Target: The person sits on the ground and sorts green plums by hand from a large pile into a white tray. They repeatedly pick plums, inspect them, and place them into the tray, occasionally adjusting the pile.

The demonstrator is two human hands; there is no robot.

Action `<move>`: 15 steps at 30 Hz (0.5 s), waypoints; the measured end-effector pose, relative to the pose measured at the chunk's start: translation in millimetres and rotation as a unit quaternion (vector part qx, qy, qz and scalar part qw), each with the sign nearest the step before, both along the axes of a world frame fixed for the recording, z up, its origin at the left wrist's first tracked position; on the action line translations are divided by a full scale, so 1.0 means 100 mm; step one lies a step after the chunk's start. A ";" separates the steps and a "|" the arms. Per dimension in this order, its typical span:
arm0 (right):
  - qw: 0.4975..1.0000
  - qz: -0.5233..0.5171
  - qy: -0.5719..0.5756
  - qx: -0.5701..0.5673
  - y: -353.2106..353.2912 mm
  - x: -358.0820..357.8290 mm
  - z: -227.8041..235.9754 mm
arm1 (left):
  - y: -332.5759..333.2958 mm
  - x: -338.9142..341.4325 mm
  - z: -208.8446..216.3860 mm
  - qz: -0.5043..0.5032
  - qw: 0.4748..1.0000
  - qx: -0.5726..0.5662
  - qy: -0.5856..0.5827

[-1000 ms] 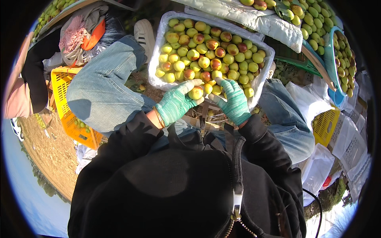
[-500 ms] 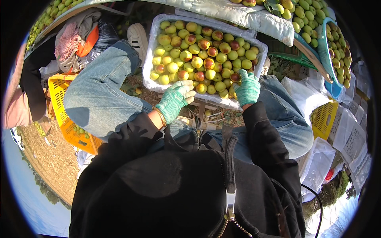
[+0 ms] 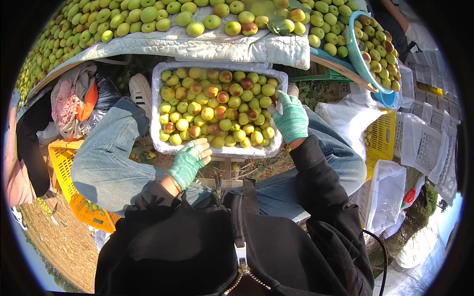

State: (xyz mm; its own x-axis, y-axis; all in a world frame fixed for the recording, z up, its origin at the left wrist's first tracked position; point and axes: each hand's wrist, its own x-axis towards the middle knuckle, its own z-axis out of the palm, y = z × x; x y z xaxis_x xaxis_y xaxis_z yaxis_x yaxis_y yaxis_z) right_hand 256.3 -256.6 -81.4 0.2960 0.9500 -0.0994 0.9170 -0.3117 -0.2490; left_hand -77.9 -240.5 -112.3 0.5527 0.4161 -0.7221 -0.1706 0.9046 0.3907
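While a broad heap of green fruit covers much of the cloth-draped surface, we see a white-lined tray between the person's legs, bearing green and reddish fruit from side to side. We judge the tray nearly full, with plenty of heaped fruit left beyond it. By its near rim, the gloved left hand appears empty, fingers loosely spread. At the right rim, the gloved right hand parts thumb and forefinger; we cannot tell whether hidden fingers pinch anything. We can read no brand, label or writing.
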 end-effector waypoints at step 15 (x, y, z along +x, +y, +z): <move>0.976 -0.088 -0.189 -0.070 0.90 2.90 0.87 | 0.04 0.09 -0.16 -0.003 0.994 -0.006 0.108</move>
State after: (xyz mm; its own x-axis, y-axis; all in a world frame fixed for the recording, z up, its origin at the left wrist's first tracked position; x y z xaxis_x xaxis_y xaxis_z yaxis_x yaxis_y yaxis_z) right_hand 546.5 -166.7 5.7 0.4945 0.8659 -0.0762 0.8639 -0.4799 0.1525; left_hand -68.5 -236.6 -128.6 0.3869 0.4038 -0.8290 -0.0788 0.9102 0.4066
